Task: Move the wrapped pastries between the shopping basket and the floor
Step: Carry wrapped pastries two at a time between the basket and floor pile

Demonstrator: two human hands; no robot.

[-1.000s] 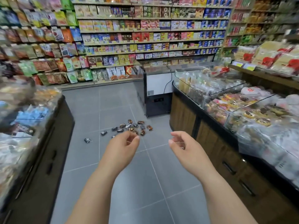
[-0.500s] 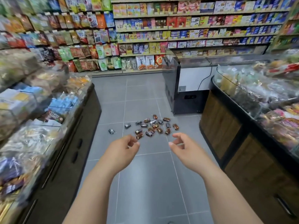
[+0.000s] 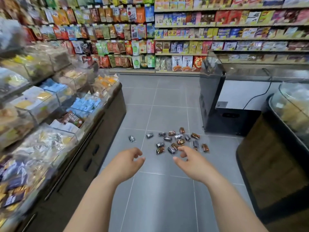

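Several small wrapped pastries (image 3: 175,141), in brown and silver wrappers, lie scattered on the grey tiled floor (image 3: 158,198) ahead of me in the aisle. One silver-wrapped pastry (image 3: 132,138) lies apart at the left of the group. My left hand (image 3: 128,163) and my right hand (image 3: 190,162) are stretched out in front of me, above the floor and short of the pastries. Both have loosely curled fingers and hold nothing. No shopping basket is in view.
A dark counter with clear bins of wrapped snacks (image 3: 50,114) lines the left side. A black and white chest freezer (image 3: 234,101) and a wooden counter (image 3: 270,164) stand on the right. Stocked shelves (image 3: 184,39) fill the back wall.
The view has swung to the left, so the right counter has slid out of sight and the left bins have come in. Both hands stay outstretched and hold nothing.
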